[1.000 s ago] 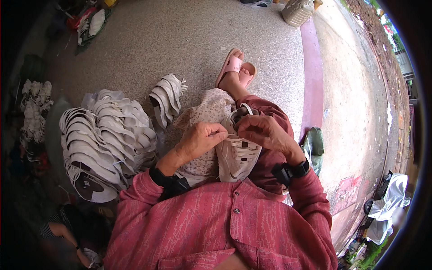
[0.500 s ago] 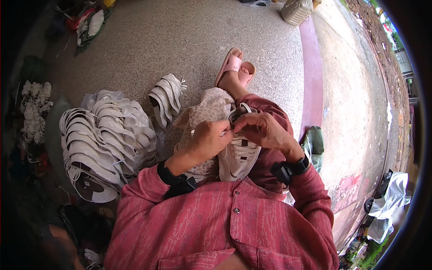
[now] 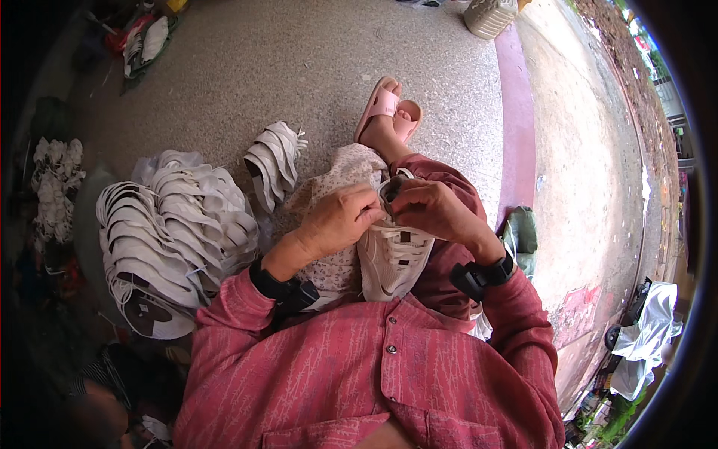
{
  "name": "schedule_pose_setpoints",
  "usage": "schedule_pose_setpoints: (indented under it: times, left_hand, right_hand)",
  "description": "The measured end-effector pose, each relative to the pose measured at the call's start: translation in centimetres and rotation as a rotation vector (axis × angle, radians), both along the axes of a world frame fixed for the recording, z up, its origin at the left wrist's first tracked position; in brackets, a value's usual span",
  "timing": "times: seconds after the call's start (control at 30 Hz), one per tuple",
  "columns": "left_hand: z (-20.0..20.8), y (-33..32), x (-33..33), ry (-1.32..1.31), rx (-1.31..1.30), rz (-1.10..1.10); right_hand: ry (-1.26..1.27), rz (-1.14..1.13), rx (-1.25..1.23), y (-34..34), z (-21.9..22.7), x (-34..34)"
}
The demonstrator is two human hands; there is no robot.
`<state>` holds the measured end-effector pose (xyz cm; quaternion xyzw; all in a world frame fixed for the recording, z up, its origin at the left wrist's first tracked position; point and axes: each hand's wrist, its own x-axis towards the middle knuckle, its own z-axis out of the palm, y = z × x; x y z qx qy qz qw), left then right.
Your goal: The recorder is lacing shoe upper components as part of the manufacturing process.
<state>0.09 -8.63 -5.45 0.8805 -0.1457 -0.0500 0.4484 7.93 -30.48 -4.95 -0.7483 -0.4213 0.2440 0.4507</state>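
A white shoe upper with dark patches and laces across its front lies over my lap, toe end toward my body. At the left edge of its opening, the fingertips of my left hand are pinched on what looks like a thin white shoelace. My right hand is bent over the right side of the opening, thumb and fingers closed on the upper's edge. Its fingertips partly hide the dark inside of the upper. A pale loop stands up at the far end of the opening. A patterned cloth covers my left leg.
Left of me stands a big stack of white shoe uppers, with a smaller stack beyond it. Bundled white laces hang at the far left. A plastic jug is at the back; a green bag lies at right.
My two hands have moved slightly apart over the upper's opening, the left one a little up and left. More of the dark opening shows between them. The stacks stay put.
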Motion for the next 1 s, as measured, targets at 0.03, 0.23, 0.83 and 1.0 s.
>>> schedule_pose_setpoints:
  times: [0.03, 0.23, 0.83, 1.0]
  left_hand:
    - [0.1, 0.0, 0.1, 0.0, -0.001, 0.0]
    - [2.1, -0.1, 0.8, -0.294, -0.172, -0.079]
    - [0.2, 0.6, 1.5, 0.191, -0.316, -0.324]
    - [1.0, 1.1, 1.6, 0.304, -0.353, -0.321]
  right_hand:
    - [-0.034, 0.004, -0.025, 0.2, -0.1, 0.0]
    - [-0.148, -0.049, 0.011, 1.1, -0.1, -0.7]
    - [-0.769, -0.512, -0.587, -9.2, -1.0, 4.9]
    - [-0.386, -0.668, -0.471, -12.5, -1.9, 3.2]
